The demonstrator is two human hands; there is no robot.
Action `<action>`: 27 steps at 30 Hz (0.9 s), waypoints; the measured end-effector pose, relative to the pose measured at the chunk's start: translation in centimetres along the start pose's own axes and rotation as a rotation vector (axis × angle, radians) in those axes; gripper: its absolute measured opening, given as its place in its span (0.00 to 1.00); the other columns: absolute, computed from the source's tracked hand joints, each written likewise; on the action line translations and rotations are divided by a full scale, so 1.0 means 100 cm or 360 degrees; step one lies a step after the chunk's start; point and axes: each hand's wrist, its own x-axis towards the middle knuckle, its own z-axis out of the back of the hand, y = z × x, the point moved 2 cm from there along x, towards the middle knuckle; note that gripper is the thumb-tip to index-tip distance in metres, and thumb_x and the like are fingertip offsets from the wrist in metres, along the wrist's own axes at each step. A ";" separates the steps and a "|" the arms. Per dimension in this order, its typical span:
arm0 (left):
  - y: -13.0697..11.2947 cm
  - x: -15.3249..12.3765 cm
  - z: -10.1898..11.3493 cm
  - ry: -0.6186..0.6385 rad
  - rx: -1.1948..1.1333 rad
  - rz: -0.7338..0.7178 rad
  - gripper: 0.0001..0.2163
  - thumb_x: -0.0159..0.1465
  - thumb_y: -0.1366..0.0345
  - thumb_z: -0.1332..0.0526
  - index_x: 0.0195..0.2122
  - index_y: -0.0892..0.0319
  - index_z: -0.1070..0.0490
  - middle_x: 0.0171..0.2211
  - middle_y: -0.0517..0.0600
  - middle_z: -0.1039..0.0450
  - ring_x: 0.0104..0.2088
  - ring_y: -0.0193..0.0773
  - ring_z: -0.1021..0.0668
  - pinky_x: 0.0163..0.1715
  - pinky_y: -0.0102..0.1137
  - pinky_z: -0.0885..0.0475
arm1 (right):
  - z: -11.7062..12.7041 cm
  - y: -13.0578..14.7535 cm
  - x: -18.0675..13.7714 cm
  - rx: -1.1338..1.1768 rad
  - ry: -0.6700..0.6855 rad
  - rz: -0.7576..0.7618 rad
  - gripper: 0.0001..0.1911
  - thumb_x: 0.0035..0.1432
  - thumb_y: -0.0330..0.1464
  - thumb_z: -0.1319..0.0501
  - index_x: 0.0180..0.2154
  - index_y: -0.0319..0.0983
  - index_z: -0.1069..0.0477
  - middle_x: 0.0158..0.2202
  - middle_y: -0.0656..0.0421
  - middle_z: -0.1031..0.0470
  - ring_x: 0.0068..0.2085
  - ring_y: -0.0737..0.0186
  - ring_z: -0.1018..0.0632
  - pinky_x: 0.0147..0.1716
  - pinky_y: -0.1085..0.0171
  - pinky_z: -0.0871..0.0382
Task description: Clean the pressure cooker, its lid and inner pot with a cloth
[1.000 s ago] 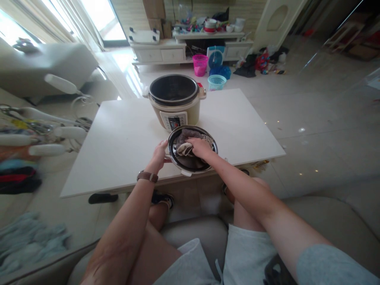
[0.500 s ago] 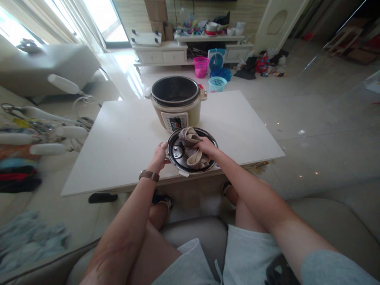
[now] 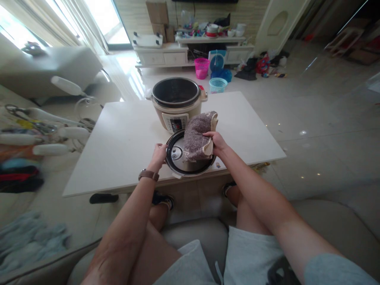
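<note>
An upturned pressure-cooker lid (image 3: 178, 156), dark-rimmed with a metal inside, lies at the near edge of the white table (image 3: 118, 138). My left hand (image 3: 158, 153) grips its left rim. My right hand (image 3: 218, 143) holds a brown-grey cloth (image 3: 196, 134) with a beige edge, lifted off the lid and hanging spread over its right half. Behind the lid stands the beige cooker body (image 3: 175, 102), open with a dark inner pot.
A grey sofa (image 3: 44, 71) and white handled items (image 3: 44, 134) lie to the left. Pink (image 3: 202, 66) and blue (image 3: 217, 84) baskets sit on the floor beyond the table, before a cluttered white cabinet (image 3: 190, 49). I sit on a cushion, knees under the table edge.
My right hand had the cloth bunched and pressed inside the lid; it has since lifted the cloth up, and the cloth has opened out. My left hand stayed on the lid's rim.
</note>
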 end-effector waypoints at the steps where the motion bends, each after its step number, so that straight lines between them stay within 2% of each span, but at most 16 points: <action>1: 0.001 0.001 0.000 0.0010 0.0031 -0.0001 0.17 0.66 0.58 0.41 0.56 0.53 0.35 0.38 0.50 0.27 0.29 0.41 0.24 0.28 0.36 0.24 | -0.001 -0.001 0.000 0.0044 0.0025 0.0004 0.15 0.52 0.29 0.38 0.44 0.37 0.22 0.25 0.58 0.21 0.33 0.52 0.17 0.47 0.51 0.17; 9: 0.008 0.009 0.003 0.0029 0.0189 -0.0039 0.25 0.65 0.56 0.41 0.62 0.56 0.36 0.53 0.62 0.25 0.42 0.49 0.20 0.32 0.38 0.23 | -0.007 -0.004 -0.002 0.0122 0.0058 0.0043 0.17 0.49 0.29 0.38 0.44 0.38 0.23 0.26 0.58 0.20 0.35 0.49 0.17 0.49 0.48 0.17; 14: 0.008 0.008 0.003 -0.0001 0.0202 -0.0069 0.27 0.62 0.54 0.36 0.60 0.57 0.33 0.53 0.64 0.24 0.47 0.54 0.19 0.35 0.40 0.22 | -0.007 -0.008 -0.001 0.0092 0.0080 0.0069 0.16 0.49 0.30 0.37 0.43 0.38 0.23 0.26 0.57 0.21 0.35 0.49 0.17 0.48 0.47 0.17; 18: 0.008 0.007 0.005 0.0008 0.0219 -0.0067 0.27 0.62 0.53 0.35 0.60 0.57 0.32 0.55 0.65 0.25 0.52 0.59 0.20 0.42 0.47 0.22 | -0.007 -0.010 -0.001 0.0027 0.0080 0.0092 0.16 0.51 0.32 0.37 0.43 0.38 0.23 0.26 0.57 0.21 0.35 0.48 0.17 0.48 0.46 0.17; 21: 0.001 0.005 0.010 -0.0180 0.0340 -0.0169 0.24 0.62 0.55 0.35 0.58 0.58 0.30 0.59 0.68 0.28 0.62 0.65 0.25 0.56 0.55 0.27 | -0.008 -0.010 -0.003 0.0000 0.0095 0.0098 0.17 0.52 0.33 0.37 0.44 0.39 0.23 0.27 0.56 0.20 0.36 0.47 0.17 0.48 0.46 0.17; 23: -0.008 0.001 0.013 -0.0393 0.0322 -0.0423 0.21 0.63 0.56 0.37 0.55 0.59 0.28 0.62 0.68 0.31 0.68 0.64 0.31 0.65 0.56 0.34 | -0.009 -0.010 -0.004 0.0001 0.0137 0.0100 0.17 0.52 0.34 0.37 0.44 0.39 0.23 0.28 0.56 0.19 0.38 0.46 0.17 0.49 0.45 0.18; 24: -0.013 -0.002 0.013 -0.0430 0.0205 -0.0569 0.19 0.64 0.56 0.38 0.53 0.59 0.27 0.62 0.67 0.30 0.68 0.61 0.31 0.66 0.55 0.35 | -0.010 -0.011 -0.004 0.0003 0.0168 0.0103 0.17 0.52 0.35 0.37 0.44 0.39 0.23 0.28 0.56 0.19 0.38 0.46 0.16 0.49 0.45 0.18; 25: -0.017 -0.005 0.011 -0.0381 0.0013 -0.0677 0.17 0.65 0.55 0.40 0.51 0.59 0.26 0.61 0.65 0.28 0.67 0.58 0.29 0.66 0.53 0.33 | -0.011 -0.011 -0.005 0.0003 0.0203 0.0108 0.17 0.52 0.36 0.37 0.44 0.39 0.23 0.28 0.56 0.19 0.39 0.45 0.16 0.49 0.44 0.18; 27: -0.023 -0.013 0.004 -0.0020 -0.0480 -0.0689 0.17 0.66 0.52 0.42 0.47 0.58 0.25 0.53 0.60 0.22 0.59 0.53 0.22 0.60 0.48 0.25 | -0.014 -0.012 -0.007 -0.0013 0.0275 0.0127 0.16 0.53 0.38 0.36 0.43 0.40 0.23 0.29 0.56 0.19 0.40 0.45 0.16 0.49 0.44 0.18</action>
